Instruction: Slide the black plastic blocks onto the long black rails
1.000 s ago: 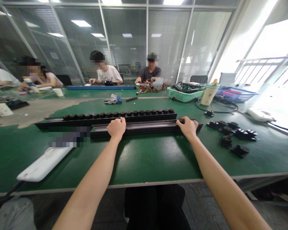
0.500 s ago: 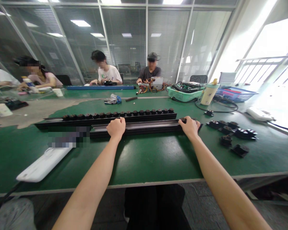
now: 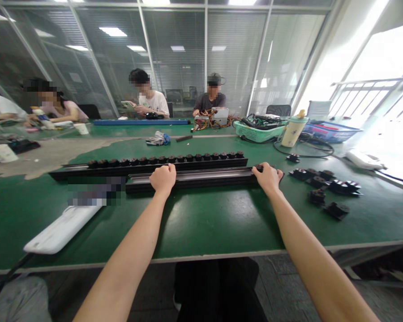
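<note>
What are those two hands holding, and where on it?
Both hands grip the same long black rail: the left hand near its left end, the right hand near its right end.

Left hand (image 3: 163, 180): closed over the near black rail (image 3: 208, 177)
Right hand (image 3: 267, 178): gripping that rail near its right end
Just behind: a second rail (image 3: 164, 163) lined with black knobs
To the right: loose black fittings (image 3: 324, 190) on the green workbench (image 3: 201, 223)

A pixelated patch (image 3: 96, 191) is hiding part of the green workbench (image 3: 201, 223), the left hand (image 3: 163, 179) is covering part of the black rail (image 3: 204, 175), and the frame's left edge is cutting off a seated co-worker (image 3: 3, 108)
</note>
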`<state>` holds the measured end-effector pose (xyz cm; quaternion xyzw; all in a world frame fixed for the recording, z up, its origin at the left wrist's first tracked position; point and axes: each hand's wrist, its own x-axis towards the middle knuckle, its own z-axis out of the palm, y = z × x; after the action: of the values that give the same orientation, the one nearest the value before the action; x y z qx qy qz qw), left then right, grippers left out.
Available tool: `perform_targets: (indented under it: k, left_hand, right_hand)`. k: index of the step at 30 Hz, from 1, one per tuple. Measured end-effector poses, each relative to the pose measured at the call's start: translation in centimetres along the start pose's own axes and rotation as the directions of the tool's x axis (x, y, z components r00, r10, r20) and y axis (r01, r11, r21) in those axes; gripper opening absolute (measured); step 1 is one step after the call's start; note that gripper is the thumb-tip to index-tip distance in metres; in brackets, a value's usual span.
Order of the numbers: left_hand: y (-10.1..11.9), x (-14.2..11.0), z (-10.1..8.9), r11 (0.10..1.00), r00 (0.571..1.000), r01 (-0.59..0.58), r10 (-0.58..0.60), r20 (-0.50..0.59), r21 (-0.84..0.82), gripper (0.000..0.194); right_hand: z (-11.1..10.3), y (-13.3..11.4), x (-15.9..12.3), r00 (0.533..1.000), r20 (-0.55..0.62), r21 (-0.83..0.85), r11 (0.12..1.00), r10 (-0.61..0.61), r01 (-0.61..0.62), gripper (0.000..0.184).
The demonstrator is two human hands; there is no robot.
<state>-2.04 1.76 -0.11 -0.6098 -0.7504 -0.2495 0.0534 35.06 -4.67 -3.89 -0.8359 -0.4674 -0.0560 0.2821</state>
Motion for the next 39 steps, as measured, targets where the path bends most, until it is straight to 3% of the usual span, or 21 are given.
perform_targets:
  k: [21, 39]
  left_hand:
    - [0.1, -0.1, -0.1, 1.0, 1.0, 0.004, -0.004, -0.002, -0.005, 0.06]
    - [-0.1, 0.0, -0.1, 1.0, 1.0, 0.003, -0.003, 0.014, -0.012, 0.06]
  right_hand:
    - [0.0, 1.1, 0.5, 0.998, -0.021, -0.038, 0.997, 0.061, -0.061, 0.045]
    - [-0.6, 1.6, 0.7, 0.99, -0.064, -0.028, 0.991, 0.128, -0.13, 0.034]
